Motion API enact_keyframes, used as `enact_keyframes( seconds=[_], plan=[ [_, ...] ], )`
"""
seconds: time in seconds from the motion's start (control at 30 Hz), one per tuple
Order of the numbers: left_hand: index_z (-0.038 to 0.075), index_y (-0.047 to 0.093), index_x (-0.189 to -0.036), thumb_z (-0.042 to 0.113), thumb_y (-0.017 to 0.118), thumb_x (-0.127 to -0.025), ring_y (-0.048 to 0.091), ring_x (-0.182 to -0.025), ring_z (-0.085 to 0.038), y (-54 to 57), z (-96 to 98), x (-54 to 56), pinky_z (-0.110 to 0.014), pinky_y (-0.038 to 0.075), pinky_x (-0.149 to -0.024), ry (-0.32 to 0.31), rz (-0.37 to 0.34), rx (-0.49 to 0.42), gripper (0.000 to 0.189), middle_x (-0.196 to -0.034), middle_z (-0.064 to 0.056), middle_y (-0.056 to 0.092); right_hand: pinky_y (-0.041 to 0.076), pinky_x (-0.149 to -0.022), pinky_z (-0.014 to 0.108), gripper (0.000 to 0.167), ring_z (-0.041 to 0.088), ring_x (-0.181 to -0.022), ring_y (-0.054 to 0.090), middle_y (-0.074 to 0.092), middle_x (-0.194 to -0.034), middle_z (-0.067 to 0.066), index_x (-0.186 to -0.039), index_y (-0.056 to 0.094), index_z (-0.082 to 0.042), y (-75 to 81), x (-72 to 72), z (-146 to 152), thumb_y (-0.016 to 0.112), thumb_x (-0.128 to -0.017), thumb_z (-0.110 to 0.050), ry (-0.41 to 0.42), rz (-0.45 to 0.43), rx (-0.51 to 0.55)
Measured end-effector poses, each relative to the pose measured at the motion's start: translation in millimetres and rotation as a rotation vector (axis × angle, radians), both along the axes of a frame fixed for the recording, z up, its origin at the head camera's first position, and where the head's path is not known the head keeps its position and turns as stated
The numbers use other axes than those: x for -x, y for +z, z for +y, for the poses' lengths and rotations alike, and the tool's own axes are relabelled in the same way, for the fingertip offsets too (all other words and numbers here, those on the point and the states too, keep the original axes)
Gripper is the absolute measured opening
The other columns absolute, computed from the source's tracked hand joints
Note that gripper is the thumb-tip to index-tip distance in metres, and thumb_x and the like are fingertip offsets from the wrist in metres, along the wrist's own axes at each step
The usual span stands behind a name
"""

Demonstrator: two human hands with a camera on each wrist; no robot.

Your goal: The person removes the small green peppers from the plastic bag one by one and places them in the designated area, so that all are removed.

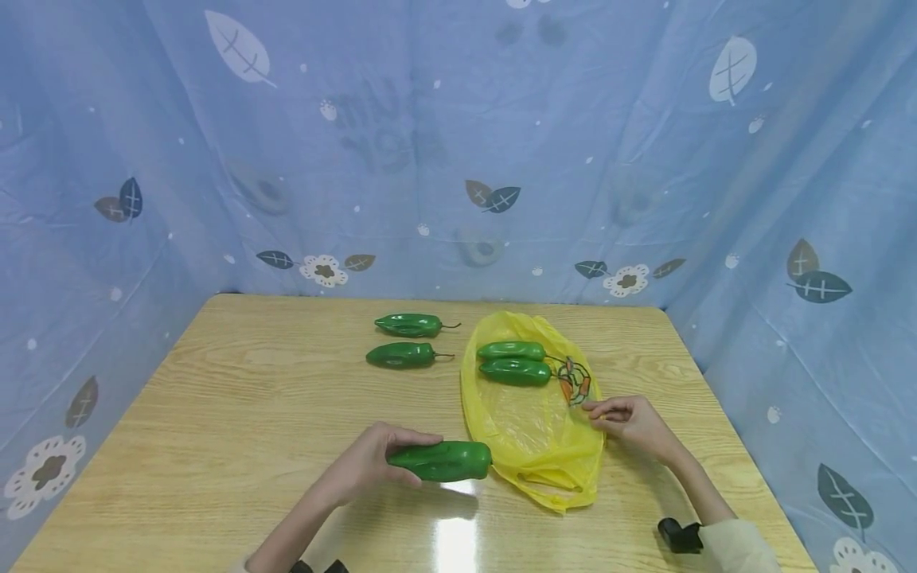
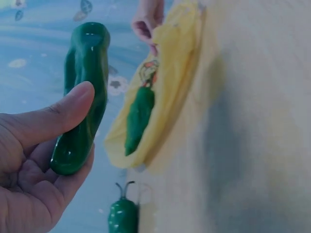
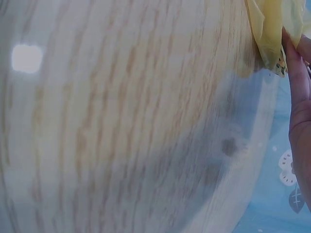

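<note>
My left hand (image 1: pixel 367 460) grips a glossy green pepper (image 1: pixel 454 461) above the table, thumb on one side and fingers on the other. The same pepper (image 2: pixel 87 92) stands large in the left wrist view. To its right lies a yellow plastic bag (image 1: pixel 526 422), its mouth spread wide. Two green peppers (image 1: pixel 517 371) rest side by side in the bag, next to an orange and green patterned patch (image 1: pixel 575 382). At the bag's right rim, my right hand (image 1: pixel 634 426) pinches the plastic; yellow film (image 3: pixel 269 34) shows at its fingers in the right wrist view.
Two more green peppers, a farther one (image 1: pixel 410 324) and a nearer one (image 1: pixel 401 355), lie left of the bag with stems pointing right. The wooden table (image 1: pixel 236 398) is bordered by a blue patterned cloth (image 1: pixel 401 143) at the back and sides.
</note>
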State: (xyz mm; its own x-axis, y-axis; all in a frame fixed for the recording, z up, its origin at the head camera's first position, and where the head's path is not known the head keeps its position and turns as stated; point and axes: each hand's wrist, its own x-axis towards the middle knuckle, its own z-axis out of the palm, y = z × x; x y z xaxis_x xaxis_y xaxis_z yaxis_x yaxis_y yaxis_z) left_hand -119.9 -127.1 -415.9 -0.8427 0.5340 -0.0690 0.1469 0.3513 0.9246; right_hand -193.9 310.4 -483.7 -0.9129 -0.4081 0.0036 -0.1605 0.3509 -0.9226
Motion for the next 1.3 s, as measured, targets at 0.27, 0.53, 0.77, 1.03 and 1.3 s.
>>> enact_keyframes(
  seconds=[0.27,0.53,0.77,1.03,1.3],
  plan=[
    [0.005,0.062,-0.127,0.001,0.075,-0.078,0.052,-0.122,-0.032,-16.8,-0.1,-5.7,-0.047,0.042,-0.1,0.002,0.009,-0.003,0.051,-0.129,-0.01,0.061,0.057,-0.073,0.027,0.016,0.014,-0.098,0.068,0.058,-0.122,0.031,-0.098,0.069,0.007,-1.2,0.7,1.4,0.067,-0.089,-0.006,-0.003,-0.002,-0.004],
    [0.001,0.057,-0.131,0.002,0.07,-0.083,0.051,-0.123,-0.035,-26.6,-5.9,-3.0,-0.049,0.041,-0.101,-0.003,0.044,0.023,0.05,-0.133,-0.015,0.057,0.057,-0.072,0.026,0.019,0.012,-0.097,0.068,0.059,-0.121,0.031,-0.099,0.068,0.01,-4.1,1.3,1.6,0.067,-0.089,-0.006,-0.008,0.008,-0.01],
    [0.003,0.057,-0.131,0.005,0.07,-0.084,0.051,-0.121,-0.037,-33.5,-11.9,0.9,-0.052,0.043,-0.098,0.044,0.079,0.065,0.05,-0.133,-0.017,0.056,0.057,-0.071,0.026,0.021,0.009,-0.096,0.068,0.058,-0.121,0.032,-0.099,0.067,0.012,-3.4,0.7,1.4,0.067,-0.089,-0.006,0.0,0.017,0.002],
    [0.002,0.056,-0.132,0.004,0.07,-0.083,0.049,-0.123,-0.041,-37.1,-20.6,13.1,-0.056,0.041,-0.098,0.077,0.142,0.083,0.05,-0.133,-0.019,0.055,0.057,-0.069,0.027,0.02,0.007,-0.095,0.067,0.058,-0.121,0.032,-0.099,0.067,0.012,-2.6,-0.5,0.8,0.067,-0.089,-0.006,-0.004,0.022,0.001],
    [-0.001,0.057,-0.13,0.001,0.07,-0.082,0.047,-0.124,-0.043,-37.8,-24.1,29.3,-0.057,0.037,-0.102,0.098,0.174,0.098,0.049,-0.133,-0.022,0.054,0.057,-0.067,0.028,0.017,0.01,-0.095,0.068,0.058,-0.12,0.032,-0.099,0.069,0.008,-0.1,-1.0,0.4,0.067,-0.089,-0.006,-0.004,0.027,-0.011]
  ],
)
